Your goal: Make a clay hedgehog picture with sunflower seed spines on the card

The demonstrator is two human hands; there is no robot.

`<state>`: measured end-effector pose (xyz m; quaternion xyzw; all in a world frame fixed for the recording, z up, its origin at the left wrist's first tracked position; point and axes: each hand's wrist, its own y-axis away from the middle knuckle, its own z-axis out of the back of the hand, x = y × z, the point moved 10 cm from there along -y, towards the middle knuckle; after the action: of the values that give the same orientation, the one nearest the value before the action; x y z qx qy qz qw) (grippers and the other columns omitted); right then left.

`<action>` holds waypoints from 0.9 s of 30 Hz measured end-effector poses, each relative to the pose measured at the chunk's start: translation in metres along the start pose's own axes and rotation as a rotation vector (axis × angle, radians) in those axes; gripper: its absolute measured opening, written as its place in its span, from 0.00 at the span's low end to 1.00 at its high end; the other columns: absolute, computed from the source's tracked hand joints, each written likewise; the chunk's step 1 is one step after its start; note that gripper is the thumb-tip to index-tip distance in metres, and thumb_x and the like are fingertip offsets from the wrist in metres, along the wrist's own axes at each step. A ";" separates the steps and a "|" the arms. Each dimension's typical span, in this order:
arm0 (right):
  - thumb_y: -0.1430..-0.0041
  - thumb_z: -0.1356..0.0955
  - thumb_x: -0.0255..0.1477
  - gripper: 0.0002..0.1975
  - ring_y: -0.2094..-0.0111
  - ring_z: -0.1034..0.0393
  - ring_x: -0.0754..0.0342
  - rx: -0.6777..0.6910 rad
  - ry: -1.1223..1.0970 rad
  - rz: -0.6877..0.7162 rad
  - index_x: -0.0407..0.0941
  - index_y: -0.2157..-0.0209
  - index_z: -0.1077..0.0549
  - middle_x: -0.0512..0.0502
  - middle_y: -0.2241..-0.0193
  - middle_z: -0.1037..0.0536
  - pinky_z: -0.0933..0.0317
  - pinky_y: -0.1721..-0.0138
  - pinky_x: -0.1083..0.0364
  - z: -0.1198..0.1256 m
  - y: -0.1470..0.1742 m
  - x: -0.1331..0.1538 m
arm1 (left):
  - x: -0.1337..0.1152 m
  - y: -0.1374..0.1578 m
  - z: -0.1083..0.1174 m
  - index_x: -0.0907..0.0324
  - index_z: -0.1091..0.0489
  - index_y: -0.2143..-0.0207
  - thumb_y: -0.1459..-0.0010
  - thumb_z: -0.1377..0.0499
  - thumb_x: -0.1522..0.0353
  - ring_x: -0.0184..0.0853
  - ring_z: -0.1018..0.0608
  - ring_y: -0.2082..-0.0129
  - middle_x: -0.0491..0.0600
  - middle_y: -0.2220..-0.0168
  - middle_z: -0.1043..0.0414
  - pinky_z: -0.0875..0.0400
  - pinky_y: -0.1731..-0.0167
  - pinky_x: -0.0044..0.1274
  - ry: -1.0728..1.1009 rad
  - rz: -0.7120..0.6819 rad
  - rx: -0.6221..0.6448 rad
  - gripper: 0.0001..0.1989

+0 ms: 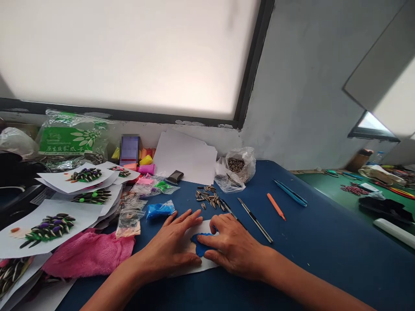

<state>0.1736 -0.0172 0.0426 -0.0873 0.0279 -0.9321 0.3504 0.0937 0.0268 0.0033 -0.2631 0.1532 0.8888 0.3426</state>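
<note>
A flattened piece of blue modelling clay [201, 249] lies on a white sheet of paper [209, 264] at the table's front. My right hand [238, 244] presses its index fingertip on the clay, with the thumb at the near edge and the other fingers curled. On the paper's left side rests my left hand [170, 244], fingers stretched out and thumb beside the clay. A pale peach patch [190, 247] shows just left of the blue. Beyond the hands are loose sunflower seeds [209, 198] and a packet of blue clay [160, 210].
Right of the hands lie a dark pen [229, 209], a craft knife [255, 220], an orange pen [276, 206] and blue tweezers [290, 193]. Seed-decorated sheets [81, 216] and a pink cloth [90, 255] crowd the left. Behind stand a seed bag [244, 166] and white paper [184, 155].
</note>
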 end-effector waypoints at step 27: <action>0.33 0.39 0.33 0.11 0.61 0.40 0.52 -0.042 0.087 0.169 0.48 0.55 0.27 0.44 0.62 0.33 0.48 0.56 0.52 0.006 -0.009 0.015 | -0.001 0.000 0.001 0.54 0.48 0.35 0.51 0.36 0.61 0.46 0.51 0.32 0.52 0.32 0.52 0.62 0.35 0.44 0.010 -0.005 -0.009 0.42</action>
<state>0.1578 -0.0198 0.0513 -0.0513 0.0701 -0.9013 0.4245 0.0944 0.0265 0.0045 -0.2695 0.1504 0.8873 0.3427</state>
